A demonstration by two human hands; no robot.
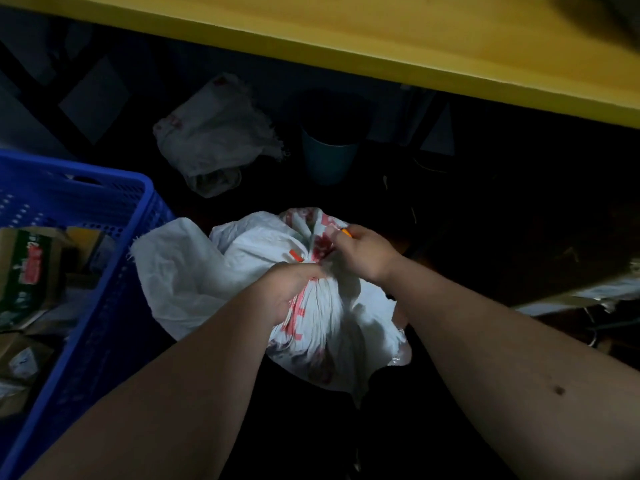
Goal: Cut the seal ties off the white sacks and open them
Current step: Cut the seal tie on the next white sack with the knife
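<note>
- Sack [242, 271] sits on the dark floor, just right of the blue crate [86, 237], below the yellow bench [346, 46] edge.
- Left hand [294, 285] is clenched round the gathered neck, bunching the pleats, probably to keep the neck taut and steady for the cut.
- Right hand [363, 251] is closed on a small orange-tipped tool [346, 232] (looks like a cutter, blade not visible), pressed against the neck just above the left.
- Orange tie [296, 255] pokes out between the hands, still on the sack; cut not done, I'd say.
- Sack is thin woven plastic, white with red print, crinkled, frayed at the loose mouth edge.
- Second sack [214, 140] lies slack and crumpled further back, beside a blue bucket [329, 161].
- Crate is perforated hard plastic, with cardboard boxes [31, 265] inside.
- Lighting is poor, so fine detail at the tie is uncertain.
</note>
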